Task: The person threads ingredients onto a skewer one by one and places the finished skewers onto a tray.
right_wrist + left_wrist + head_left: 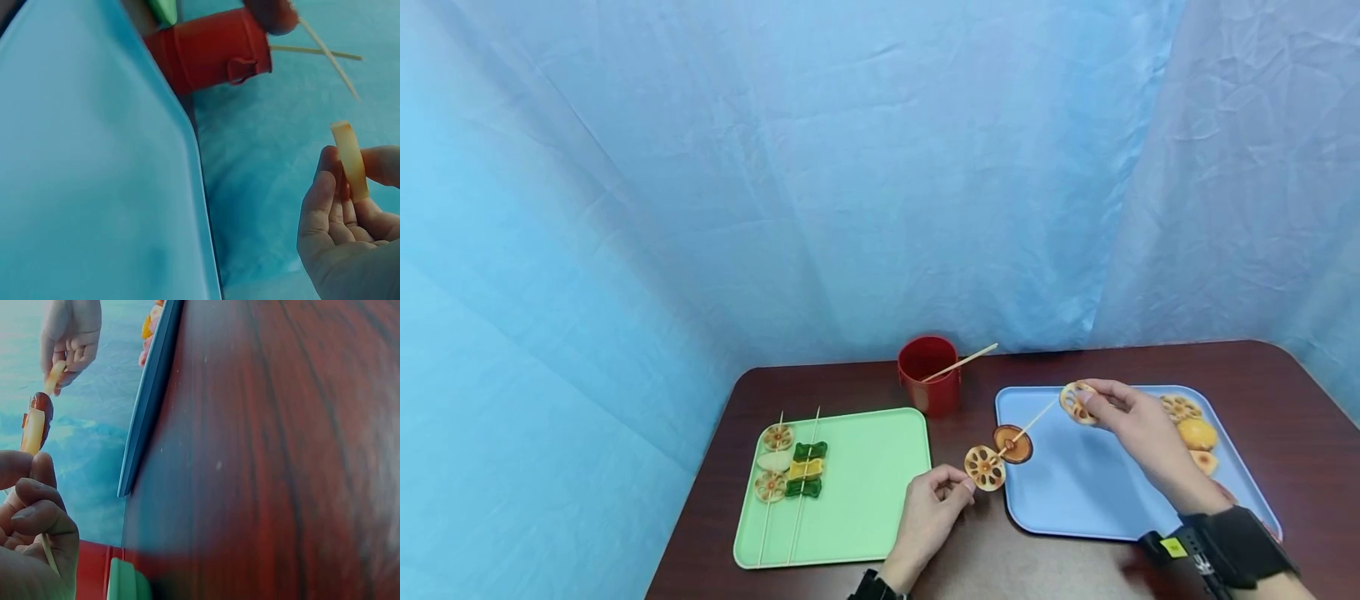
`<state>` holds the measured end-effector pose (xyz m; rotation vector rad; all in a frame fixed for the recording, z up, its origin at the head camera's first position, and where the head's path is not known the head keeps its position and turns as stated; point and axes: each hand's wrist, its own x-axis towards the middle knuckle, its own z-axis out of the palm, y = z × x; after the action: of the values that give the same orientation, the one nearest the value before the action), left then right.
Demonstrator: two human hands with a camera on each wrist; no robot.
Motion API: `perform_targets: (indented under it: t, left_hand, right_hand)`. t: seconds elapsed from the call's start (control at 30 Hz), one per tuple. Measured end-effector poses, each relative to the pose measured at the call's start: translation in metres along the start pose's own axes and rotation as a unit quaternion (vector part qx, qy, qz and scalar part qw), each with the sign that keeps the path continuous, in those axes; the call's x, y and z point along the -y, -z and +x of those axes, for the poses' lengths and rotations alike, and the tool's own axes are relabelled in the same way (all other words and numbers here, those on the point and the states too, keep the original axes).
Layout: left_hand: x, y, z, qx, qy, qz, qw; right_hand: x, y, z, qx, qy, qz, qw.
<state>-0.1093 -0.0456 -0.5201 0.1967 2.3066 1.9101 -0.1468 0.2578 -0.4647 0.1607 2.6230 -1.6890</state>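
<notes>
The left hand [928, 512] pinches the near end of a skewer [1028, 424], fingers clamped just behind a threaded lotus slice [984, 467]. Beyond them, the right hand [1131, 425] grips a second lotus slice [1076, 402] at the skewer's tip, above the blue tray [1075, 492]. A red cup [928, 373] stands farther back on the surface [1225, 362].

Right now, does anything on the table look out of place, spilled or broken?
Nothing stands out. Two filled skewers lie side by side on the green tray, the red cup stands upright with one stick in it, and the spare slices sit on the blue tray.
</notes>
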Motion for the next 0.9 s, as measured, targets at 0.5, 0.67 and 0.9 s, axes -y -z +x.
perform_targets:
  t: [0.5,0.67,0.9]
  left_hand:
    - [0.002,0.002,0.0,0.019,0.0,0.005,0.9998]
    - [0.002,0.001,0.0,0.016,0.001,0.009,0.9998]
    - [0.002,0.0,0.0,0.01,0.001,0.008,0.9999]
  right_hand:
    - [0.01,-0.003,0.0,-0.006,-0.005,0.057,0.998]
    - [0.012,-0.005,0.0,-0.005,0.002,0.053,0.999]
    - [0.014,-0.013,-0.002,0.007,-0.007,0.07,0.997]
